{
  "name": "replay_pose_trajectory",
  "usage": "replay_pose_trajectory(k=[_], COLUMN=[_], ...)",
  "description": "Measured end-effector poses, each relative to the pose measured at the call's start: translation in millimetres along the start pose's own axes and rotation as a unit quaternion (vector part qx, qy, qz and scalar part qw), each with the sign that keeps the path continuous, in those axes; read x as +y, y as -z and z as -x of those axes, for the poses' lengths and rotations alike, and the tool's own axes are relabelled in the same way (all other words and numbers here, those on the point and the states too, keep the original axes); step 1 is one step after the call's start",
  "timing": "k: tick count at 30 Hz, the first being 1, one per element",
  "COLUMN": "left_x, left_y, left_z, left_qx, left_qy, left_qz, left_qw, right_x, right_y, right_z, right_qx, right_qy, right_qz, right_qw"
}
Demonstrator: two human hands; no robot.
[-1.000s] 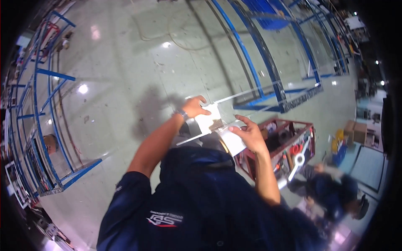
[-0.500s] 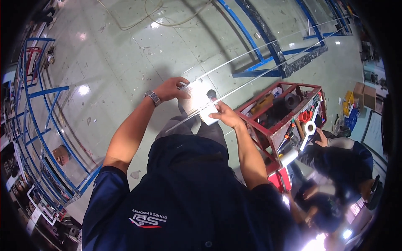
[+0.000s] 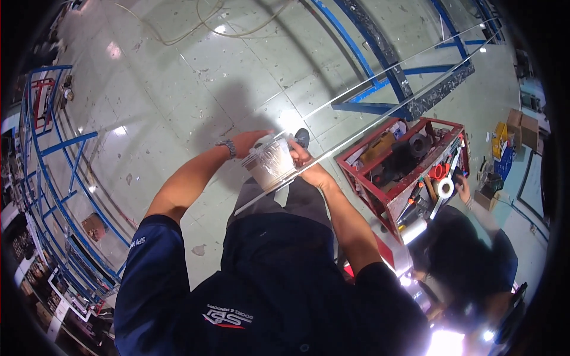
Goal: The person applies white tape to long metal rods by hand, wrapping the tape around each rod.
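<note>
In front of my thighs I hold a pale, flat piece [image 3: 272, 161] whose surface shines like clear film; its exact kind cannot be made out. My left hand [image 3: 256, 141] is curled at its far-left edge, with most fingers hidden behind it. At the right edge, my right hand [image 3: 301, 159] grips it with bent fingers. A long thin whitish strip [image 3: 356, 136] runs past my right hand toward the upper right, and its near end sticks out at the lower left of the piece. A second thin strip runs roughly alongside, farther out.
To my right stands a red metal cart [image 3: 389, 202] with tools and a white roll [image 3: 445, 187]. A co-worker's hand [image 3: 463, 190] is beside it. Blue metal racks [image 3: 68, 130] stand left, and another blue frame [image 3: 380, 89] is ahead. A hose [image 3: 237, 34] lies on the tiled floor.
The pale piece has tilted and come closer to my body, showing a shiny, streaked face. My left hand has shifted behind its far edge. The co-worker's hand has moved along the cart.
</note>
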State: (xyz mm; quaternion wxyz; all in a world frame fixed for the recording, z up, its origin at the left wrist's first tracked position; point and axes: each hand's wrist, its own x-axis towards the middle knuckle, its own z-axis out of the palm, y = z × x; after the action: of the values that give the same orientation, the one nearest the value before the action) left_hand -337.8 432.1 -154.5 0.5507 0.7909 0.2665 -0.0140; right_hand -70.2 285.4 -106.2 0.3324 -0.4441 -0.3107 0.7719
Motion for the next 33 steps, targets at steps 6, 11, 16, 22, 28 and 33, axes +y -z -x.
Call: replay_pose_trajectory(k=[6,11,16,22,28,33], left_x=[13.0,-22.5,-0.3,60.6,108.0,130.5], left_y=[-26.4,4.0,42.0,73.0,71.7,46.3], left_z=[-37.7,-13.0,-4.1,31.1,48.4,76.0], left_qx=[-0.007,0.071,0.199,0.224,0.250,0.240], left_qy=[-0.020,0.126,0.250,0.180,0.137,0.133], left_qz=[0.144,0.171,0.454,0.469,0.387,0.438], left_qw=[0.989,0.975,0.832,0.835,0.877,0.856], right_x=[9.7,8.6,-50.6,-196.6,-224.2,-223.9], right_y=[21.6,2.0,-4.1,-79.7,-113.3,-122.1], right_z=[-3.7,14.9,96.9,73.4,-18.1,-2.9], right_qx=[0.006,0.121,0.101,0.251,0.217,0.161], right_qy=[0.005,0.147,-0.135,0.066,0.006,0.058], right_qz=[0.013,0.174,0.168,0.327,0.249,0.185], right_qw=[1.000,0.966,0.971,0.909,0.944,0.968])
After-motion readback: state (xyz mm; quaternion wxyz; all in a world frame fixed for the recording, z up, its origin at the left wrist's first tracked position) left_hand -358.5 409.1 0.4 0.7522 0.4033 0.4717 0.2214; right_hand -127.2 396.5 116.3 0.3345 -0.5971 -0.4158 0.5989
